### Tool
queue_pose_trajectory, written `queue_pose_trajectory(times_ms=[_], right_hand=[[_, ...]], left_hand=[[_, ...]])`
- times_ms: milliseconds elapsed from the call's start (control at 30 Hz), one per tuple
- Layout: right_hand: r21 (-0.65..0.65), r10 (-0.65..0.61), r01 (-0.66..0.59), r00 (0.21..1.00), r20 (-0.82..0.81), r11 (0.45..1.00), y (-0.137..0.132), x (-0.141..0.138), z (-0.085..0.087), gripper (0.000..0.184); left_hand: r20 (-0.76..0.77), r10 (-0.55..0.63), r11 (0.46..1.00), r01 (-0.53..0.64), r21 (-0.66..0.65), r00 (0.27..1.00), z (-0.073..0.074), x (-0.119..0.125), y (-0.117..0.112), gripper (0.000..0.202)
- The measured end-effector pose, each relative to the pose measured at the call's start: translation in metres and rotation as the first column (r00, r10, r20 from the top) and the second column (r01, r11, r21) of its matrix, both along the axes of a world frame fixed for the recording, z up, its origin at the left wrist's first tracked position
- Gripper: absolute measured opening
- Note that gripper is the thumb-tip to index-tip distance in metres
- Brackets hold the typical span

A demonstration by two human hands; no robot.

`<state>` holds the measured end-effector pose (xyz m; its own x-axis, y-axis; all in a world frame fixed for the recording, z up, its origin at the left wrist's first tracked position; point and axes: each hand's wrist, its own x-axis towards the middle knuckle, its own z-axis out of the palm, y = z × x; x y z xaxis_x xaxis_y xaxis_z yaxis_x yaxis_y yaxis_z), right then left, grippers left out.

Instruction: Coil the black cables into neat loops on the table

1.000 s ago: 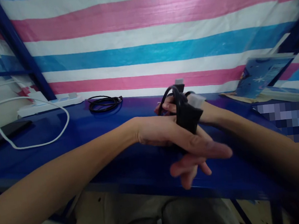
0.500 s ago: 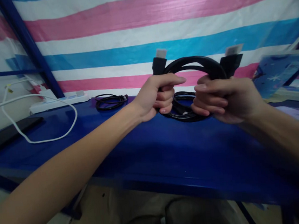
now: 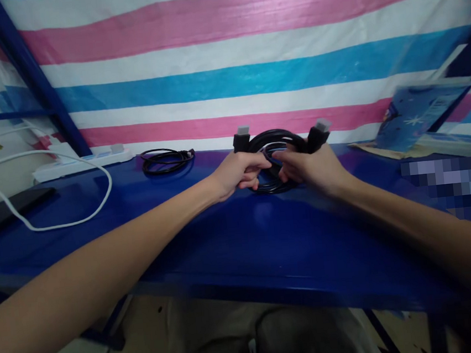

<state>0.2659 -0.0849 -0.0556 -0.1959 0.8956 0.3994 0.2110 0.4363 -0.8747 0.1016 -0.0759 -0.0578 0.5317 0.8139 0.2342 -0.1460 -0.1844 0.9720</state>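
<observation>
A coiled black cable (image 3: pixel 274 139) with two silver-tipped plugs stands on the blue table (image 3: pixel 225 238), far centre. My left hand (image 3: pixel 237 172) is closed round the coil's left side, just below the left plug (image 3: pixel 242 138). My right hand (image 3: pixel 316 167) grips the right side below the right plug (image 3: pixel 318 133). Both arms reach out across the table, and the lower part of the coil rests between my two hands.
A smaller black cable coil (image 3: pixel 164 161) lies to the left. A white power strip (image 3: pixel 80 162) with a looping white cord (image 3: pixel 56 216) sits at far left beside a dark flat object (image 3: pixel 9 208). A blue box (image 3: pixel 415 115) leans at the right. Striped sheeting hangs behind.
One second ago my arms were crossed with the cable near me. Then both hands raised the coil. Now they have lowered it and pushed it farther away onto the table.
</observation>
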Motion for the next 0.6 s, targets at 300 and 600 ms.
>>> queue_pose_trajectory(times_ms=[300, 600], right_hand=[[-0.103, 0.251, -0.247, 0.967, 0.032, 0.964, -0.003, 0.014, -0.014, 0.042], [-0.179, 0.213, -0.237, 0.966, -0.145, 0.955, -0.003, 0.019, -0.018, 0.039]], left_hand=[[0.081, 0.238, 0.967, -0.244, 0.072, 0.968, -0.017, 0.006, 0.015, 0.024], [0.085, 0.120, 0.993, -0.120, -0.011, 0.989, -0.014, 0.010, 0.004, 0.007]])
